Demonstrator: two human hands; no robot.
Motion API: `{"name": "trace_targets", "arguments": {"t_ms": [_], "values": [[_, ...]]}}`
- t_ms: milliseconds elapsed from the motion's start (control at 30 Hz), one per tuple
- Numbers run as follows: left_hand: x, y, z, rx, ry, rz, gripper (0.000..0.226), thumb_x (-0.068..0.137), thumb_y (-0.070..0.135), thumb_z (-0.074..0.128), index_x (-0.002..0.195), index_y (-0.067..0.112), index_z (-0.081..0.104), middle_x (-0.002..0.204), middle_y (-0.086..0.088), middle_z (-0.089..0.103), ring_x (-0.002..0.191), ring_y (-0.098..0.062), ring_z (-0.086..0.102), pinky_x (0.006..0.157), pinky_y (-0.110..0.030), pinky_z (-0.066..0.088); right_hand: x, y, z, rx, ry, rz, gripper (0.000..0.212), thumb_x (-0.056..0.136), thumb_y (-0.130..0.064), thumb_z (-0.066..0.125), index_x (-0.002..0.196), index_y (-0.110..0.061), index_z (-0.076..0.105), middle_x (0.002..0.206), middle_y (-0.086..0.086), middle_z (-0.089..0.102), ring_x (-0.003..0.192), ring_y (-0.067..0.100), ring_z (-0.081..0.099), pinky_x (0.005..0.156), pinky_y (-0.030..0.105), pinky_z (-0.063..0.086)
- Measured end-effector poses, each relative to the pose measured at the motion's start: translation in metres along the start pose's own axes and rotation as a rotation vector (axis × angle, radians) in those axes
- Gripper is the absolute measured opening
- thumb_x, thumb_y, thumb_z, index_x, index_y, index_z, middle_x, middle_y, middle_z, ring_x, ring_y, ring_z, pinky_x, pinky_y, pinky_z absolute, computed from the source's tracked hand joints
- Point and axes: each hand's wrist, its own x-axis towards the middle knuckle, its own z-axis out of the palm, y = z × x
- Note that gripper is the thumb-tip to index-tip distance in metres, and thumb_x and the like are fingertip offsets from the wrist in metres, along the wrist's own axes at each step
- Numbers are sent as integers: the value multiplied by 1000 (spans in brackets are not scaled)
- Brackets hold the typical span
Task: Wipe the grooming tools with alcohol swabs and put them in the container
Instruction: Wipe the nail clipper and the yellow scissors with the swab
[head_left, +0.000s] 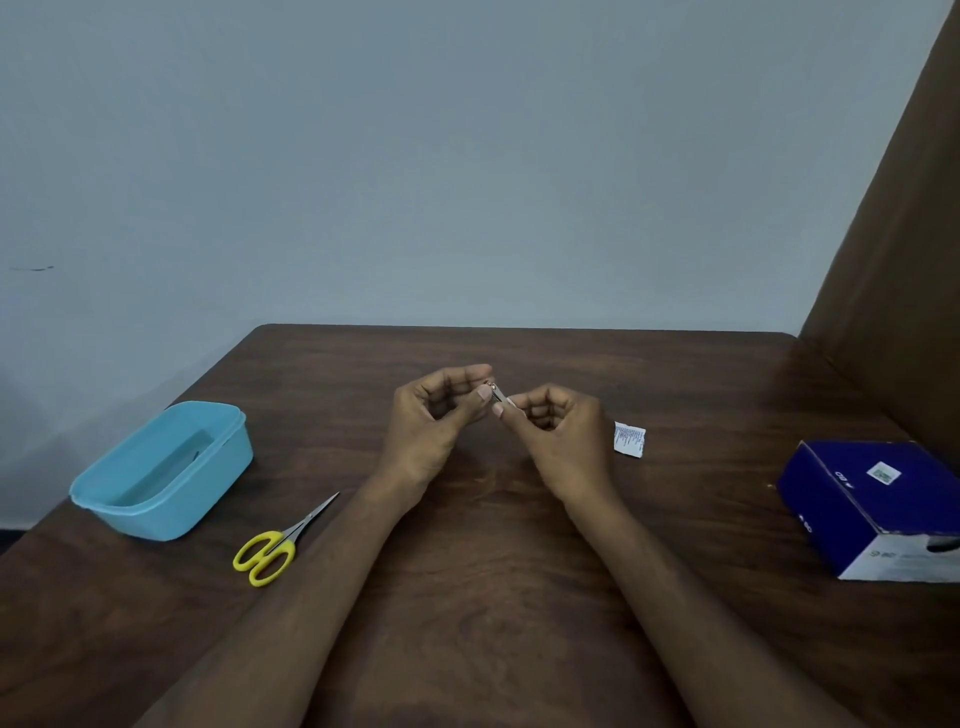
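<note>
Small shiny metal grooming tool (497, 393) pinched by left hand (434, 426), steadied so right hand (553, 431), pinching a white swab, can wipe it; blue plastic container (161, 470) waits left.

light: dim, even, cool grey cast | shadows: soft, faint | glare: weak sheen on table (519, 571) below the fingers (540, 410) | focus: slightly soft overall, small item between fingertips unclear | distortion: wide-angle bowing at edges

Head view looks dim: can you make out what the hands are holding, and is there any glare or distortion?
Head view: dim, even light, no glare; left hand and right hand pinch a small metal tool, too small and soft to identify; wide-angle bending at the table edges.
</note>
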Motion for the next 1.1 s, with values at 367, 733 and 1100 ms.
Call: {"name": "trace_targets", "arguments": {"t_ms": [367,733,1100], "values": [[-13,7,2,-184,217,-112,16,92,3,80,107,9,79,92,-1,82,91,-11,78,83,-25,64,-12,-4,5,-94,-73,-29,11,82,-19,91,81,-21,80,75,-9,79,71,9,74,68,27,59],[-46,19,-8,604,266,125,24,95,6,78,119,10,77,98,0,79,86,-1,76,81,-23,63,-44,-18,14,-85,-231,-14,7,93,-17,81,88,-21,81,77,-5,79,72,13,77,75,46,66],[-105,48,-28,763,287,103,35,93,4,79,127,10,73,106,1,78,92,3,71,85,-9,56,-50,-22,12,-56,-282,5,4,92,-14,82,90,-17,82,79,1,80,70,9,75,70,31,61]]}}
